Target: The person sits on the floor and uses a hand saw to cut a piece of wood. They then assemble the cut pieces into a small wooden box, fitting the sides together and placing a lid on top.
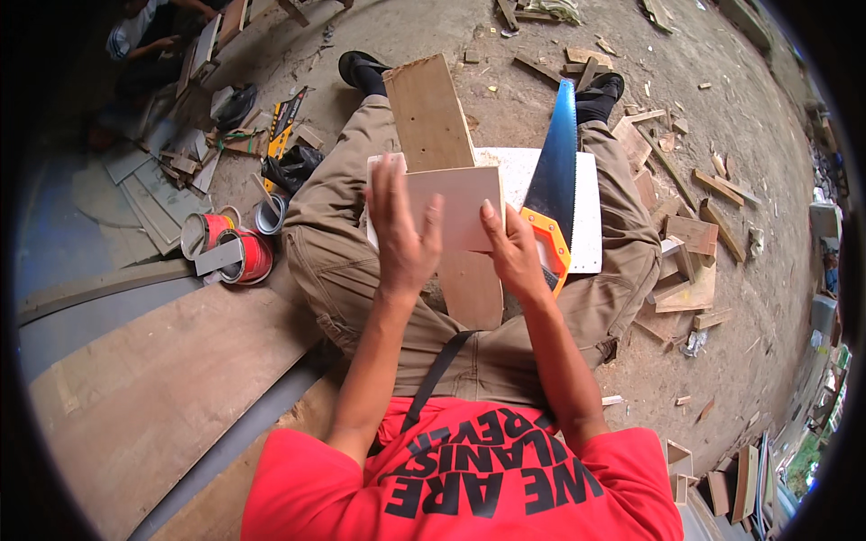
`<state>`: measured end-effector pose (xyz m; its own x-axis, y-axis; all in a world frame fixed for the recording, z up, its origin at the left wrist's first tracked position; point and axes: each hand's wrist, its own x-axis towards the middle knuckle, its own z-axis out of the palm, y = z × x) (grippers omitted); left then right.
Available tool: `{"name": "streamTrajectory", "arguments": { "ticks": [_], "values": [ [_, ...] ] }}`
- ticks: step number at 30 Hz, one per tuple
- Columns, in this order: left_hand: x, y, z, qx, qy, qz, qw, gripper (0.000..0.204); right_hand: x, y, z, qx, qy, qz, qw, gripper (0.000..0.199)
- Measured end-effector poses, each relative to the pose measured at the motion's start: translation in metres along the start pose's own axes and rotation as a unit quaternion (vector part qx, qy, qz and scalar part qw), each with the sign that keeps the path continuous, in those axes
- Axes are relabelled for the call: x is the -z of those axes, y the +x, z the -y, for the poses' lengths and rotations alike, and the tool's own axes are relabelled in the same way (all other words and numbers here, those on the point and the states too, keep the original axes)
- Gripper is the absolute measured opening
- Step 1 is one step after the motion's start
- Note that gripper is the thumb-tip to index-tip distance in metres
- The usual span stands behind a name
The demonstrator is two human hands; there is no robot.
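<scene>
My right hand [516, 248] grips the right edge of a pale, flat rectangular board [456, 203], with the thumb on its face. At the board's left side, my left hand [403, 225] is raised with its fingers stretched out; whether it touches the board is hard to tell. Beneath runs a longer wooden plank [428, 113], lying lengthwise between my legs. A hand saw [552, 171] with a blue blade and an orange-and-black handle rests just right of my right hand. Under these lies a white panel [585, 194] across my lap.
Red cans [251, 261] and a grey can [270, 215] stand left of my leg. Behind them lies another yellow-handled saw [281, 126]. Wood offcuts [695, 236] litter the ground at right. A large board [171, 379] spans the lower left. Another person [144, 36] sits at the far left.
</scene>
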<state>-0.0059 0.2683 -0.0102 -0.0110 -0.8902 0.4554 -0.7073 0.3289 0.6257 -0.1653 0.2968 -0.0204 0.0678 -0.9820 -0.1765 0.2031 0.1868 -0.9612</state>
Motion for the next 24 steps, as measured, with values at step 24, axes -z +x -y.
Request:
{"name": "streamTrajectory", "arguments": {
  "ticks": [24],
  "values": [
    [-0.002,-0.052,0.016,0.317,-0.870,0.020,0.377,0.060,-0.041,-0.018,0.039,0.284,-0.539,0.223,0.761,0.090]
  ]
}}
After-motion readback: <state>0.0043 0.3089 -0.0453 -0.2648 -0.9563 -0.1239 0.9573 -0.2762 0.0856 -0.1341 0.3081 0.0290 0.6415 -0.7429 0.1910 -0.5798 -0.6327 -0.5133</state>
